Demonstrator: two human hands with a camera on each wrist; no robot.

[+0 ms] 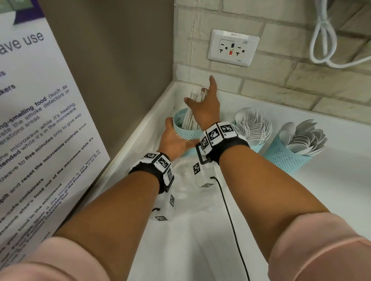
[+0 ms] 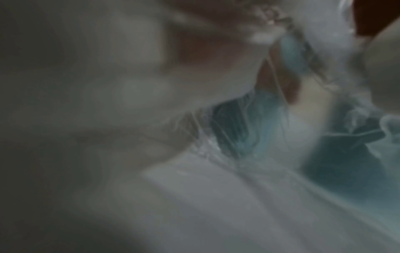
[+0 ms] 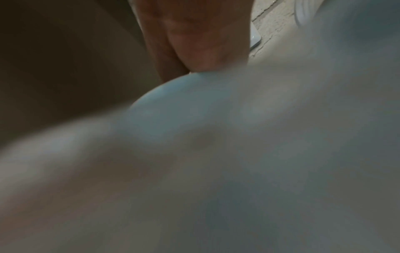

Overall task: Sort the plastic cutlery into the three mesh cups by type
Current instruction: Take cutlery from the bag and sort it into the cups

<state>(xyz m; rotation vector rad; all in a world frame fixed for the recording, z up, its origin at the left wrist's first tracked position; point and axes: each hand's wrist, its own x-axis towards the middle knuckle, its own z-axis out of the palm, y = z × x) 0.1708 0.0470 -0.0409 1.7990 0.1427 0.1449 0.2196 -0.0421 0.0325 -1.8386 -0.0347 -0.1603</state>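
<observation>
Three teal mesh cups stand in a row against the brick wall. The left cup (image 1: 185, 130) holds white knives (image 1: 195, 96). My left hand (image 1: 171, 135) grips this cup from its left side, thumb by the rim. My right hand (image 1: 202, 103) lies over the knife tops with fingers straight and spread. The middle cup, mostly hidden behind my right wrist, holds forks (image 1: 253, 124). Spoons (image 1: 305, 137) fill the right cup (image 1: 288, 158). Both wrist views are blurred; the left wrist view shows a teal cup wall (image 2: 246, 123), the right wrist view my fingers (image 3: 194, 34).
A crumpled clear plastic bag (image 1: 192, 188) lies on the white counter (image 1: 316, 197) under my forearms. A black cable (image 1: 227, 207) runs along it. A poster (image 1: 24, 107) covers the left wall. An outlet (image 1: 233, 48) and a hanging white cord (image 1: 322, 34) are on the brick wall.
</observation>
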